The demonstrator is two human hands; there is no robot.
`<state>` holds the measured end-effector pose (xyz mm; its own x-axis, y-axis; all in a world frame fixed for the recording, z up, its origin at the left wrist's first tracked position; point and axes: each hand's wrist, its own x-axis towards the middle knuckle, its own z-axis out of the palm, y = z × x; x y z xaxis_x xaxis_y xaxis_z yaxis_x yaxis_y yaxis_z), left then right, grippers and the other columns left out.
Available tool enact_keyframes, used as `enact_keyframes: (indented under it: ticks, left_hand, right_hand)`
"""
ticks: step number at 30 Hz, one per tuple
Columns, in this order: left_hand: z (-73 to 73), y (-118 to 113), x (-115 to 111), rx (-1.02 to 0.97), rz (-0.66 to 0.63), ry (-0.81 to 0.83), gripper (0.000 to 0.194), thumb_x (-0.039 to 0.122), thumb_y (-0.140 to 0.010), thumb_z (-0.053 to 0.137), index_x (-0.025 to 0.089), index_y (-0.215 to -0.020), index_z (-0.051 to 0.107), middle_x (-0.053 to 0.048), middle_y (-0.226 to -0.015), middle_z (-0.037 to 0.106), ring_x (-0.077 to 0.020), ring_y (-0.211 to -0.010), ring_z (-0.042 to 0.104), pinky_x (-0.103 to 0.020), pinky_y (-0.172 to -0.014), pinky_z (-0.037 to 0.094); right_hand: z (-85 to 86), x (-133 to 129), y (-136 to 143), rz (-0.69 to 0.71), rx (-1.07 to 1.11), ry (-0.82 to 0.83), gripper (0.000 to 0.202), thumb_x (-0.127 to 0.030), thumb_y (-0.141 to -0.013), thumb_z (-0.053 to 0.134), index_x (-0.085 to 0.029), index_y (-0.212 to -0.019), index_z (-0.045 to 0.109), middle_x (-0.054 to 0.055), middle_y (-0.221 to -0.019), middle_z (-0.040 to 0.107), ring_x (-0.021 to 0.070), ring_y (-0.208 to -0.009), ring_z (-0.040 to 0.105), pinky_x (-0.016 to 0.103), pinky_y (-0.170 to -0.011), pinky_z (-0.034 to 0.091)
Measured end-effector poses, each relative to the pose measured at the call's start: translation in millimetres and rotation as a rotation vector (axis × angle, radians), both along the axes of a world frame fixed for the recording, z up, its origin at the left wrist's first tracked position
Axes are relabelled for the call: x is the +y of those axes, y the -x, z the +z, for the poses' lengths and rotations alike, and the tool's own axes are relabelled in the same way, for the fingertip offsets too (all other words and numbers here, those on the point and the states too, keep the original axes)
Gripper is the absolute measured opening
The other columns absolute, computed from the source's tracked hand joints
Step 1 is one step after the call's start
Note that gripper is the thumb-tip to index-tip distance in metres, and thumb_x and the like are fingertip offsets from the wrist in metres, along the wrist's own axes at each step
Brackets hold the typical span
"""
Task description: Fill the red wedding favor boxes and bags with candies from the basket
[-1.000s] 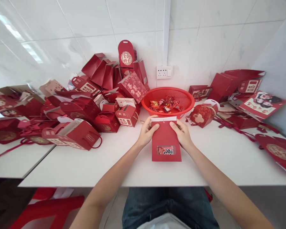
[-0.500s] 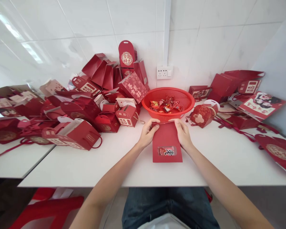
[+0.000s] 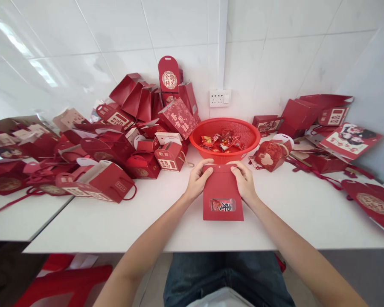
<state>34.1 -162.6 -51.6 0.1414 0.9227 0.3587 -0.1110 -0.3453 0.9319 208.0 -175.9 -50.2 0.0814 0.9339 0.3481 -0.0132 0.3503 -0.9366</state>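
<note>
A flat red paper bag (image 3: pixel 223 187) with a small clear window is held above the white table (image 3: pixel 166 221). Through the window, something red with black writing shows. My left hand (image 3: pixel 197 179) pinches the bag's upper left corner, thumb on the front. At the upper right corner my right hand (image 3: pixel 244 179) grips it the same way. The bag's top edge is folded flat, with a small hole near the middle. Just behind the hands stands a red plastic basket (image 3: pixel 200 132) with several wrapped candies (image 3: pixel 225 140) in it.
Many red gift boxes (image 3: pixel 105 179) are heaped on the left. More boxes (image 3: pixel 299 115) lie to the right, with a heart-marked one (image 3: pixel 270 155) near the basket. A wall socket (image 3: pixel 219 98) is above the basket. A red stool (image 3: pixel 67 281) stands below the table at left.
The top flap of the red bag has come down flat over its front. My right thumb has moved onto the bag's front near the top corner.
</note>
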Motion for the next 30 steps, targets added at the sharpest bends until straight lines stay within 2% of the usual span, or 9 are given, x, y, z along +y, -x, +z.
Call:
enact_keyframes:
  ticks: [3,9,15,18,23,27,30]
  left_hand:
    - [-1.1,1,0,-0.018,-0.028,0.034,0.052,0.054,-0.084,0.073,0.022,-0.123,0.063,-0.001,-0.081,0.068,-0.0142,-0.062,0.058,-0.024,-0.056,0.047]
    - [8.4,4,-4,-0.031,0.011,-0.02,0.054,0.053,-0.084,0.074,0.023,-0.127,0.064,-0.002,-0.083,0.071,-0.0155,-0.066,0.063,-0.025,-0.059,0.051]
    - [23.3,5,-8,0.008,0.013,-0.107,0.043,0.057,-0.084,0.074,0.016,-0.093,0.077,-0.008,-0.091,0.077,-0.0208,-0.08,0.069,-0.03,-0.071,0.057]
    - [23.7,6,-7,0.035,0.017,-0.126,0.043,0.058,-0.084,0.073,0.016,-0.094,0.079,-0.008,-0.091,0.079,-0.0207,-0.08,0.07,-0.031,-0.073,0.058]
    - [21.4,5,-3,0.093,-0.02,-0.132,0.045,0.061,-0.08,0.075,0.017,-0.087,0.08,-0.008,-0.085,0.078,-0.0215,-0.079,0.07,-0.032,-0.073,0.058]
    - [22.8,7,-5,0.121,-0.03,-0.131,0.046,0.062,-0.082,0.073,0.016,-0.087,0.079,-0.008,-0.082,0.077,-0.0221,-0.078,0.071,-0.032,-0.072,0.059]
    - [24.5,13,-9,0.191,-0.037,-0.16,0.042,0.057,-0.086,0.07,0.016,-0.091,0.08,-0.009,-0.087,0.079,-0.0223,-0.079,0.072,-0.031,-0.07,0.059]
  right_hand:
    - [1.0,0,0,0.004,0.004,-0.001,0.024,-0.048,-0.087,0.059,-0.025,-0.089,0.066,0.002,-0.088,0.072,0.0219,-0.081,0.063,0.032,-0.07,0.051]
    - [14.3,-4,-1,0.021,-0.016,-0.064,0.034,-0.058,-0.086,0.064,-0.024,-0.08,0.064,0.0,-0.07,0.064,0.0181,-0.063,0.056,0.03,-0.058,0.045]
    - [28.0,-11,-6,-0.028,-0.07,-0.228,0.034,-0.058,-0.091,0.061,-0.025,-0.086,0.068,0.003,-0.081,0.069,0.0208,-0.074,0.061,0.033,-0.068,0.05]
    - [24.7,-9,-9,-0.035,-0.103,-0.273,0.031,-0.054,-0.093,0.06,-0.025,-0.088,0.07,0.004,-0.084,0.072,0.0221,-0.079,0.064,0.035,-0.073,0.051]
    - [18.4,-4,-15,0.001,-0.113,-0.242,0.028,-0.051,-0.091,0.063,-0.026,-0.085,0.071,0.003,-0.082,0.073,0.0229,-0.078,0.065,0.036,-0.072,0.051]
    - [19.8,-5,-17,0.043,-0.124,-0.237,0.028,-0.051,-0.091,0.064,-0.025,-0.084,0.072,0.003,-0.082,0.073,0.0229,-0.078,0.065,0.035,-0.072,0.051]
    - [21.7,-6,-20,0.093,-0.139,-0.236,0.027,-0.049,-0.091,0.066,-0.024,-0.08,0.072,0.002,-0.078,0.072,0.0213,-0.074,0.064,0.034,-0.069,0.05]
